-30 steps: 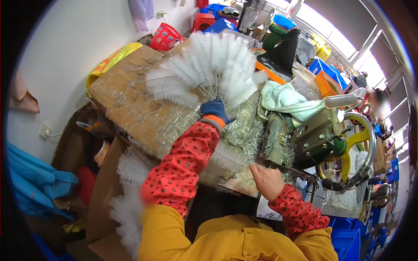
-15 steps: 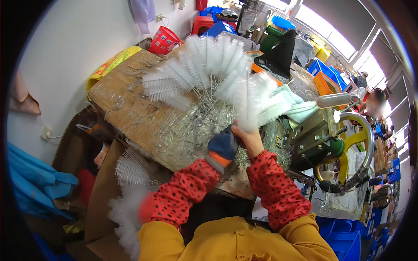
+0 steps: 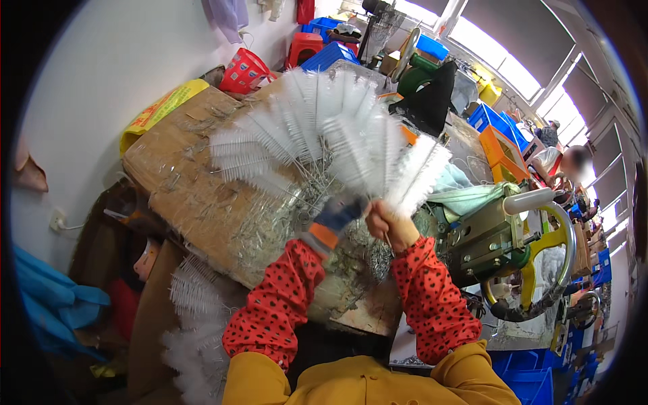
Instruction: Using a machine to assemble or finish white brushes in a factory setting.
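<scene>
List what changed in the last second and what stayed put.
The right hand rose from the bench edge and joined the gloved left hand at the wire stems, taking hold of some white brushes. The left hand kept gripping the brush fan; the green machine stayed put.

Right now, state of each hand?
Left hand: gloved, closed on the wire stems of the fanned white brushes.
Right hand: bare, closed on a smaller bunch of brushes beside the fan.
</scene>
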Motion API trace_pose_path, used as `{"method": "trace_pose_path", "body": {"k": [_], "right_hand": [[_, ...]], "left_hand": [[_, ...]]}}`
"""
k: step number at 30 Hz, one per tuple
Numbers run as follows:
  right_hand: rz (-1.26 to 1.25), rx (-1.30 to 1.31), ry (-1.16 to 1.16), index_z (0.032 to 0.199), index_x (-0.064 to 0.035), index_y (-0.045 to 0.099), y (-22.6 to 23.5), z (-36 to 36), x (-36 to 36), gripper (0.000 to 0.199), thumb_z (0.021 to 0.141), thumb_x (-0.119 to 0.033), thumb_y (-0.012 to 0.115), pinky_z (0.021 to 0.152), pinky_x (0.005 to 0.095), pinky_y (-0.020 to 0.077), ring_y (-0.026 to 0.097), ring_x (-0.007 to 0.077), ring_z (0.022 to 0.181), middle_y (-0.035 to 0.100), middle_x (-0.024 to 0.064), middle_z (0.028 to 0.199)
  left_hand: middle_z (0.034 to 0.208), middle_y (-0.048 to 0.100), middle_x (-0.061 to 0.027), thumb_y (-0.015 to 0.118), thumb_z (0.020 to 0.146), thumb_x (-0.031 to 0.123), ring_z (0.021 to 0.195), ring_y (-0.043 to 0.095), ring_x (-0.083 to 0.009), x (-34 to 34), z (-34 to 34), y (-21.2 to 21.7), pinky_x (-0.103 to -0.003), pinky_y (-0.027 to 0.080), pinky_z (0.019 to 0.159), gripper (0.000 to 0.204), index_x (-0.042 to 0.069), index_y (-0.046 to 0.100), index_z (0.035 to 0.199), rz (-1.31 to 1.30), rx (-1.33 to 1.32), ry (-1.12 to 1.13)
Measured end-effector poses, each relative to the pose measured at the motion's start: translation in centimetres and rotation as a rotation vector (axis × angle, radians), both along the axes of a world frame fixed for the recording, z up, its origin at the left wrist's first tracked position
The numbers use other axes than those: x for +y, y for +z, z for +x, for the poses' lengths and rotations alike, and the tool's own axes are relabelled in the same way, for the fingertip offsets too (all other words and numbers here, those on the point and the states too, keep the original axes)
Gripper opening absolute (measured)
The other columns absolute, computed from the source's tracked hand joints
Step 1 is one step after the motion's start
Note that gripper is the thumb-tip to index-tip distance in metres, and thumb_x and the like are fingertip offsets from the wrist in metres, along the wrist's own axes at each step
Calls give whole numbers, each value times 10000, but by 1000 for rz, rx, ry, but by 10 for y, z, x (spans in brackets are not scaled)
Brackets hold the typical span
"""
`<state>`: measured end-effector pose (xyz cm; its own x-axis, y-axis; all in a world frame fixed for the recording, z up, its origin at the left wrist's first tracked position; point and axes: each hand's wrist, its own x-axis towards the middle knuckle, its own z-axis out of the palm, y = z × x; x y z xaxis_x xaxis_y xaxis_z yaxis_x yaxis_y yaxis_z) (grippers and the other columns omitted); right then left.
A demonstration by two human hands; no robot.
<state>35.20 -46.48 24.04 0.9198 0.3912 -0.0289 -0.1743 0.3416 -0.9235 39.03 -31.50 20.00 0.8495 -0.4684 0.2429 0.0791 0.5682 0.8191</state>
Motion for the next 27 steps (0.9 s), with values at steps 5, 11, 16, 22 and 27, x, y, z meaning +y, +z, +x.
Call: {"method": "trace_pose_path", "body": {"k": [5,11,16,22,27], "right_hand": [[-359,80,326,987,-23,546,0,-24,12,393,873,-385,443,476,269,439,581,156,602,596,97,714],[-1038,-188,-423,876,-48,601,-21,45,-5,247,825,-259,481,412,295,421,563,145,612,609,76,704],[-1502,-258,-632,843,-21,599,-54,110,33,210,713,-179,551,708,452,463,587,377,832,609,209,853],[-1306,-6,-853,1038,10,400,-65,106,87,445,686,-206,566,792,467,436,571,401,882,581,247,952],[-613,-10,-755,1183,-55,375,-43,93,64,460,745,-2,506,712,381,474,594,346,797,607,206,848]], "left_hand": [[804,570,-38,609,800,172,729,536,-128,14,-53,-22,-254,440,680,160,63,580,912,205,8,469],[600,486,-30,556,835,196,453,415,-118,176,-137,-53,-224,328,424,122,92,538,772,-418,409,711],[623,474,-12,530,839,176,548,448,-125,270,-219,-124,-261,335,453,123,88,527,753,-223,976,1256],[717,543,-31,581,778,118,767,527,-201,266,-292,-146,-327,440,598,177,35,563,933,-296,979,851],[863,619,-112,548,831,145,709,603,-183,244,-291,-100,-288,485,590,196,23,579,982,508,658,807]]}}
